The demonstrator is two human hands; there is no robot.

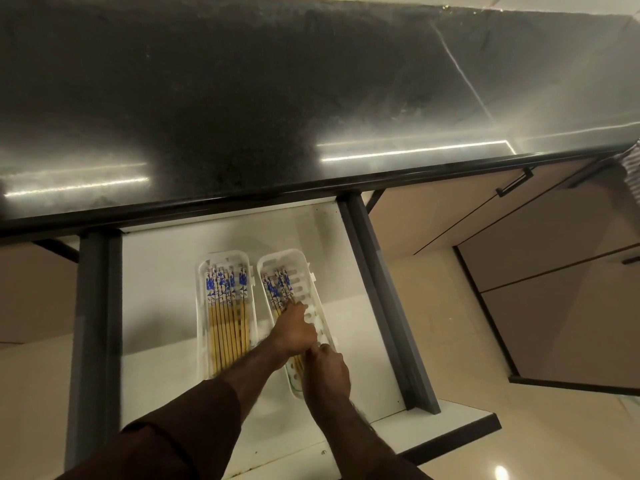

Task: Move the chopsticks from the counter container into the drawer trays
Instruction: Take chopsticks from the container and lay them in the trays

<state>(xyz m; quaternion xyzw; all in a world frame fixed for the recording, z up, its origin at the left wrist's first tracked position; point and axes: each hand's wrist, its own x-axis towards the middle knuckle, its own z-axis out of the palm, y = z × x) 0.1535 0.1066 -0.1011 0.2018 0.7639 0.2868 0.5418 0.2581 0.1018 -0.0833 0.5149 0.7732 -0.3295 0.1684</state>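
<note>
head view: one frame, looking down into an open drawer (166, 306) under a dark counter (242, 98).
trays: 2 white slotted trays, side by side on the drawer floor, long sides close together, not clearly touching.
left tray (202, 317): full-looking; about 8 chopsticks lying flat and parallel, blue-and-white patterned ends toward the counter, yellow shafts toward the person. Exact count hard to confirm, they sit tight together.
right tray (303, 268): angled slightly, near end toward the right. Holds a smaller bundle, roughly 4–5, lying along its left side. Slots in the right half show bare.
chopsticks, left bundle (227, 306): inside the left tray, no hand on it.
chopsticks, right bundle (278, 287): inside the right tray, patterned ends free, shafts run under both hands.
left hand (294, 329): over the middle of the right tray, fingers curled down on the bundle shafts; looks like a pinch on them, grip not fully visible.
right hand (327, 372): at the near end of the right tray, fingers closed around the near ends of the same bundle; touching the left hand at the knuckles.
sleeves: 2, dark brown, both forearms come in from the bottom edge.
counter: no container seen on the visible stretch.
cabinet door (554, 323): 1, open at the right of the drawer.
</note>
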